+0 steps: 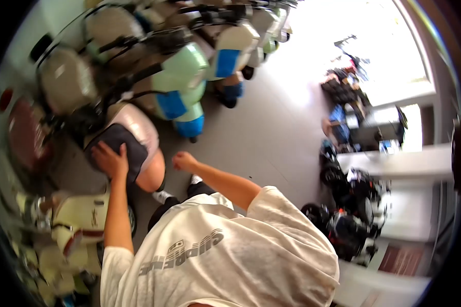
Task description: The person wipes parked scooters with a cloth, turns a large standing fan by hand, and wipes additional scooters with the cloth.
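Note:
My left hand [110, 159] lies over a dark cloth [130, 148] and holds it against the front of a pale pinkish scooter [141, 125]. Its fingers are spread on the fabric. Below the cloth, the scooter's lower front part looks orange-brown [152, 171]. My right hand [184, 161] hangs in the air to the right of this scooter, fingers curled in, with no object showing in it. The scooter's black handlebar [87, 118] rises just beyond my left hand.
A light green scooter [182, 69] with blue patches stands beside it, in a row with several others. A cream scooter [82, 215] is close on my left. Dark motorcycles [346, 230] line the right side. Grey floor [271, 123] runs between, towards a bright opening.

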`<state>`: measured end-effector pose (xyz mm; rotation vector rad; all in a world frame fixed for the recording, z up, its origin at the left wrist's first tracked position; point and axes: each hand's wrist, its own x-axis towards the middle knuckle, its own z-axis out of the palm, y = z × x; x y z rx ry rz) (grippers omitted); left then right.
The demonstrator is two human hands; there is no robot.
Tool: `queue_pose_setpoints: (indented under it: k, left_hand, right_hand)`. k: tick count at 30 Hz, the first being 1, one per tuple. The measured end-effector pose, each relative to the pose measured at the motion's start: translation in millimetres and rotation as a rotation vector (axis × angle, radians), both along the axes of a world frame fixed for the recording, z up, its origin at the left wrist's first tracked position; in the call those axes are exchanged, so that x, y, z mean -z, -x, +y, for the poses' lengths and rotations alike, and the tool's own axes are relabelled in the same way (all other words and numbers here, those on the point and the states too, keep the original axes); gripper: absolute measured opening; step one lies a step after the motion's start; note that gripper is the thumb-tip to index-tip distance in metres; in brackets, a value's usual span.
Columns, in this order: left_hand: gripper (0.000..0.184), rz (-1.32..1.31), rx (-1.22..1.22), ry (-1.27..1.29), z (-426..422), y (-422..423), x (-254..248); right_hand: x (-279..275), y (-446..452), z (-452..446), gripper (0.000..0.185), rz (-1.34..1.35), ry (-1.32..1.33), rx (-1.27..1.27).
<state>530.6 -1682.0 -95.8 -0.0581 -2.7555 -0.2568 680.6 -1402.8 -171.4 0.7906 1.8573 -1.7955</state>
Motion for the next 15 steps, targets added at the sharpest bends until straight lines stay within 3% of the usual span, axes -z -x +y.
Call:
queue_pose_setpoints:
  k: [3, 4, 7, 14, 15]
  left_hand:
    - [0.092, 0.055, 0.052, 0.026, -21, 25, 21]
    - [0.092, 0.057, 0.069, 0.013, -26, 32, 23]
    - [0.089, 0.018, 0.088, 0.037, -32, 41, 21]
    - [0.086, 0.066, 0.008, 0.072, -11, 23, 7]
    - [0.085, 0.193, 0.077, 0.036, -14, 28, 15]
  right_hand:
    - [-40, -61, 25, 0.028, -0.205, -0.304, -0.104]
    - [-45, -75, 31, 0.028, -0.211, -0.317, -0.054]
    - [-53, -96, 39, 0.029, -0.218, -0.576, -0.21]
    - [-69, -59, 30, 0.026, -0.023, -0.707, -0.407]
    - [-84, -46, 26, 0.025, 0.011, -0.681, -0.426]
